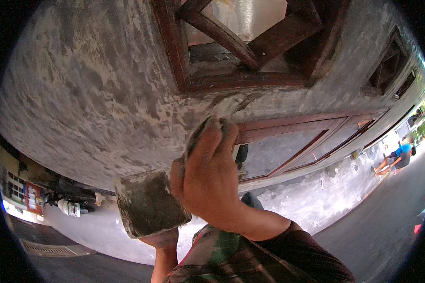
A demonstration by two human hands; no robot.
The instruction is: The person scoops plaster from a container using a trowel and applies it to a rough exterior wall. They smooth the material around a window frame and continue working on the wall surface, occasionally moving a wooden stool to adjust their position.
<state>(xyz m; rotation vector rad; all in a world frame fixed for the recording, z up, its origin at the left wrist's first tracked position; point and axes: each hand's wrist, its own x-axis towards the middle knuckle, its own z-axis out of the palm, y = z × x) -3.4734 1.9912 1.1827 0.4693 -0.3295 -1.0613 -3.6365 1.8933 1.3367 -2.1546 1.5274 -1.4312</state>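
My right hand (210, 174) is raised to the grey, patchily plastered wall (94, 89), just below a window's corner. Its fingers are closed round something flat and grey (196, 134) that lies against the wall; the fingers hide most of it, so its kind cannot be told. Below and left of that wrist, my left hand (163, 238) grips a square mortar board (148, 205) from underneath. Dried grey smears coat the board's face and edges, and the left fingers are mostly hidden behind it. Wet-looking streaks (229, 101) mark the wall above my right hand.
A dark red wooden window frame (172, 47) with crossed bars sits above. Another reddish frame (288, 125) runs off to the right. A person in blue (401, 151) is low by the far right wall. A drain grate (49, 249) lies at the lower left.
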